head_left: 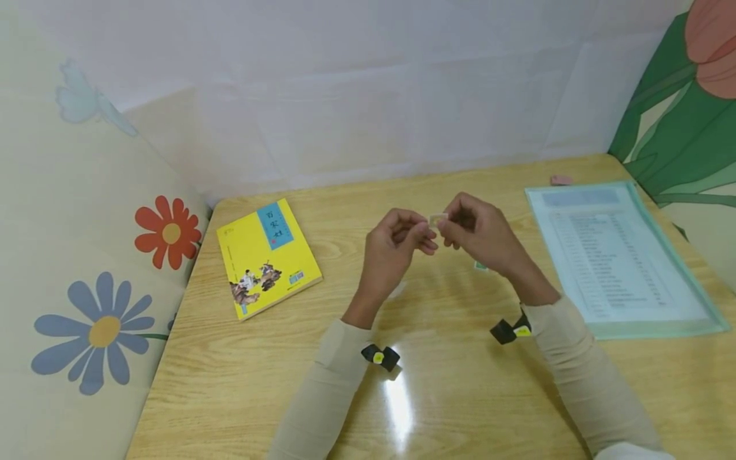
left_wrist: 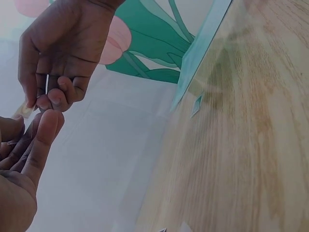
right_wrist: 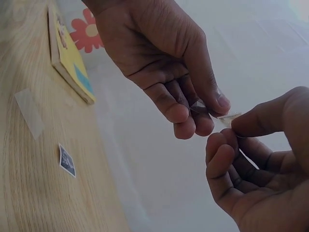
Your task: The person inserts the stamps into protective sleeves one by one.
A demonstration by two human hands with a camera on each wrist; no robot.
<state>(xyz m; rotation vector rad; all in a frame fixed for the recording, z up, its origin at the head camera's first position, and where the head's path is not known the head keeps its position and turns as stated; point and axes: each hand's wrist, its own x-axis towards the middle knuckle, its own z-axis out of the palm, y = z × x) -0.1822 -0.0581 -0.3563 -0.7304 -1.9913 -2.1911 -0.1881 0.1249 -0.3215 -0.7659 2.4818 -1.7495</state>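
Head view shows both hands raised above the middle of the counter (head_left: pixel 460 383), meeting at a small, pale, see-through slip (head_left: pixel 437 219) held between them. The left hand (head_left: pixel 397 246) pinches its near end with thumb and fingertips curled together on it; the right hand (head_left: pixel 480 233) pinches the other end the same way, so each grip is clamped on the slip. The right wrist view shows this best: the slip (right_wrist: pixel 227 117) bridges the left thumb and the right forefinger, thin and slightly glossy. To work it well, I judge the pinches should stay right at the edges, pull gently and evenly, and keep the piece flat so it does not fold on itself. On the counter, a small teal scrap (head_left: pixel 480 266) lies just under the right hand at about 5 o'clock from the grip, a yellow book (head_left: pixel 267 259) sits at 9 o'clock, a clear folder with a printed sheet (head_left: pixel 621 255) at 3 o'clock, and a small pink bit (head_left: pixel 561 180) at 2 o'clock near the wall. What the slip is, tape, film or a sticker backing, cannot be made out; in the left wrist view only a corner of it shows, and the fingers hide most of it.
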